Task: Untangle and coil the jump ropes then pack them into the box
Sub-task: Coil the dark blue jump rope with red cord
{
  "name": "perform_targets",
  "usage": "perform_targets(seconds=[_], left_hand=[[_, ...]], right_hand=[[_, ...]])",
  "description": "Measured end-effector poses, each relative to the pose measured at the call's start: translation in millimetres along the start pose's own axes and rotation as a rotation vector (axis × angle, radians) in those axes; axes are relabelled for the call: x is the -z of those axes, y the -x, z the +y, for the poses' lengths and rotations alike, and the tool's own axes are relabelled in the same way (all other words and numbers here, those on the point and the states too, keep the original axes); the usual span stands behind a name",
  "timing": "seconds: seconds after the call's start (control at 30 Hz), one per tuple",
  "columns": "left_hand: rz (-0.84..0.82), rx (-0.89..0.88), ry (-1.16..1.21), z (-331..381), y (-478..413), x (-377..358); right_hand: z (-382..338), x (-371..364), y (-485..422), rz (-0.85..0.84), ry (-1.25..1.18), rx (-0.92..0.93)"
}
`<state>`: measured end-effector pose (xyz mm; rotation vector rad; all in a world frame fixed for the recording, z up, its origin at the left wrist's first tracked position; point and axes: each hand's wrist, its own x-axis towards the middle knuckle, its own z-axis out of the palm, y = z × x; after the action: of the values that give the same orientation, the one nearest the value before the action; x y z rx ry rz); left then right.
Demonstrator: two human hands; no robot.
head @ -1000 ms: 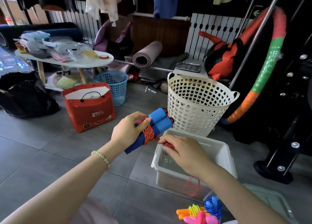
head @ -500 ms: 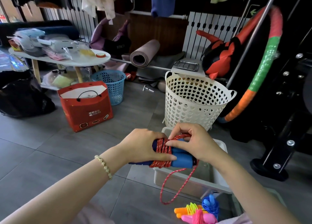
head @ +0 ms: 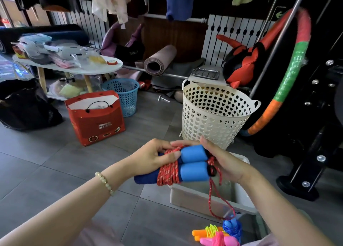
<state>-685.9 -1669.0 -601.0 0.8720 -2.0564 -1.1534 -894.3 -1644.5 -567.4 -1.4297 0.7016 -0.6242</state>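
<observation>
Both hands clamped on one jump rope (head: 193, 162): left hand (head: 154, 158) grips the two blue foam handles, thumb on the red windings; right hand (head: 224, 164) curls round the handle ends. The bundle is held above the near-left corner of the box (head: 187, 195). A loose red tail (head: 213, 199) hangs across the box front.

Around: white perforated basket (head: 213, 116) right behind the box, bundled ropes (head: 220, 234) on the floor near it, red gift bag (head: 96, 123) and blue basket (head: 126, 95) to the left.

Surface (head: 104, 68): white oval, cluttered. Grey tiled floor (head: 46, 164), rolled mat (head: 159, 60), radiator (head: 232, 32), striped hoop (head: 291, 66).
</observation>
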Motion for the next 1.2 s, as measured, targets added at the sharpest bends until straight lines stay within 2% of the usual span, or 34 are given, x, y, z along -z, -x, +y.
perform_targets(seconds=[0.07,0.17,0.27,0.33,0.43,0.5,0.57,0.63,0.77,0.87,0.97,1.13,1.2], left_hand=[[0.062,0.05,0.144,-2,-1,0],[0.187,0.114,0.235,-4,-5,-2],[0.355,0.184,0.318,-5,-11,-3],[0.412,0.228,0.299,-8,-14,-3],[0.508,0.316,0.205,-18,-15,-1],[0.549,0.366,0.038,-22,-14,2],[0.512,0.403,-0.307,-27,-13,5],[0.446,0.415,-0.528,-28,-13,8],[0.239,0.29,-0.655,-15,-15,4],[0.118,0.151,-0.662,1,-10,-5],[-0.005,0.022,-0.634,9,-5,-11],[-0.093,0.036,-0.822,17,0,-14],[-0.125,0.03,-0.778,18,1,-19]], right_hand=[[5,-3,-2,0.008,-0.084,-0.008],[11,-1,-6,0.054,-0.144,-0.008],[13,-4,-3,0.066,0.051,-0.054],[15,-13,-4,0.095,0.23,-0.085],[29,-23,-11,0.134,0.493,-0.16],[38,-25,-12,0.13,0.742,-0.201],[36,-26,-9,0.119,1.0,-0.146],[22,-29,-6,0.139,1.049,-0.021],[7,-10,-5,0.345,0.972,0.18],[4,6,-3,0.445,0.822,0.241],[2,8,-2,0.438,0.716,0.235],[8,5,-4,0.315,0.657,0.198],[10,1,-5,0.269,0.624,0.187]])
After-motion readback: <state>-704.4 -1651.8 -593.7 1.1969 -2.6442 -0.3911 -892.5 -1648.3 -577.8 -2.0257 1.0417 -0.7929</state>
